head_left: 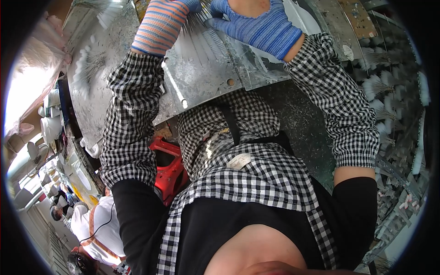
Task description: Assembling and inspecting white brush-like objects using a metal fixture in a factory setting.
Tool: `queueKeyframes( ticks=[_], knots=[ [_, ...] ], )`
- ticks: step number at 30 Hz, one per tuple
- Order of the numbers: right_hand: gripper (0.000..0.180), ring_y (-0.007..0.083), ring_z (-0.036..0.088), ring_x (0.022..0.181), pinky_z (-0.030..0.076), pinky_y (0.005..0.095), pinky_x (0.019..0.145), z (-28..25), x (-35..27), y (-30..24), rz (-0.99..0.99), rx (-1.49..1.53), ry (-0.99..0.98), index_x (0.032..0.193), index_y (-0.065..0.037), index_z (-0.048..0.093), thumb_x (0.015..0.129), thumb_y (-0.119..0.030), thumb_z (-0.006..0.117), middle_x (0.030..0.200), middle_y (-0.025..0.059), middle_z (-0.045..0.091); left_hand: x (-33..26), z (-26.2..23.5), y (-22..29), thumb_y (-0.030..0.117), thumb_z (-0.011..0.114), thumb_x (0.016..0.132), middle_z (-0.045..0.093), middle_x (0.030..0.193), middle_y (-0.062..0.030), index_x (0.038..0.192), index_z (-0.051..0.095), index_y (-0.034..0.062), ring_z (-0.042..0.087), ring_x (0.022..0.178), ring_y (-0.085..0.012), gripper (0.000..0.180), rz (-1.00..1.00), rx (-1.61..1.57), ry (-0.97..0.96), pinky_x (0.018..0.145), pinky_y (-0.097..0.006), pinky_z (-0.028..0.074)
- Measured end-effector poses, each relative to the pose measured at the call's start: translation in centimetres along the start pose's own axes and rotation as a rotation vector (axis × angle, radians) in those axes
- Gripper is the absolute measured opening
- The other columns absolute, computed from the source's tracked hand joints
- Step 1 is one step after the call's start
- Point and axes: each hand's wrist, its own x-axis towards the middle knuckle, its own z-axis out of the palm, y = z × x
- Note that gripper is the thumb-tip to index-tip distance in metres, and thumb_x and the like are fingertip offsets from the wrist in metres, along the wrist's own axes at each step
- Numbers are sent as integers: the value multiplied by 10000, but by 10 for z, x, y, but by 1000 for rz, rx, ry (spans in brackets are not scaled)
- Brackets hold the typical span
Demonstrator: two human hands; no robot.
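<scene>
Posture: because we lean far over the bench, our own chest and checked black-and-white apron [256,169] fill the middle of the view and the work sits at the top edge.
Left hand: our left hand [160,25], in an orange-and-blue striped knit glove, lies on the scratched grey sheet-metal bench top [206,68]; its fingers run out of view at the upper edge, so we cannot tell whether they are spread or closed on anything.
Right hand: our right hand [261,23], in a blue knit glove, rests palm down just beside the left; the fingertips are cut off too, so its grip cannot be told either.
Worked thing: thin pale bristle-like strands [201,25] fan out flat on the metal between and under the two gloves, likely pressed there to keep them aligned.
Sleeves: checked oversleeves [133,114] cover both forearms, probably against the fine debris.
Right side: tied pale tufts of the same fibre [376,85] lie in rows, within our right arm's reach.
Below bench: a red plastic stool or crate [169,169] shows near our left arm.
Lower left: another person in a white top [98,224] sits well apart.
</scene>
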Motion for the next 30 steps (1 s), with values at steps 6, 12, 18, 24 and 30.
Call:
queueKeyframes(
  ticks=[6, 12, 18, 24, 30],
  knots=[
    [368, 325, 675, 723, 521, 458, 680, -1, 0, 10, 60, -25, 11, 831, -104, 717, 833, -466, 647, 727, 127, 676, 18, 1, -6, -93, 540, 765, 588, 953, -24, 1231, 532, 28, 556, 808, -115, 481, 67, 29, -89, 694, -235, 476],
    [344, 331, 696, 818, 548, 418, 784, -5, 3, 18, 132, 300, -41, 955, -78, 745, 822, -379, 647, 862, 154, 721, 30, 7, -12, -95, 540, 782, 643, 1083, -77, 1254, 524, 41, 619, 883, -156, 492, 6, -257, -114, 743, -274, 533],
    [321, 341, 690, 857, 547, 396, 810, 5, -4, 48, 164, 586, 3, 1053, -32, 708, 838, -265, 656, 931, 186, 717, 39, 31, -8, -78, 581, 801, 626, 1092, -61, 1274, 535, 64, 627, 928, -166, 496, 77, -315, -144, 811, -283, 530],
    [269, 343, 672, 938, 519, 409, 854, 11, -10, 71, 77, 455, 98, 1088, -30, 688, 898, -202, 606, 987, 193, 707, 53, 55, -21, -92, 629, 836, 602, 1145, -84, 1291, 526, 23, 573, 1054, -220, 480, 664, 86, -255, 917, -316, 482],
    [278, 308, 666, 942, 522, 392, 870, 90, -27, 127, -225, 109, 371, 1150, -86, 647, 945, -237, 535, 1080, 164, 679, 55, 74, -28, 77, 647, 767, 605, 1078, -91, 1162, 587, 121, 546, 1002, -322, 401, 1005, 1289, -279, 887, -449, 430]
  ],
)
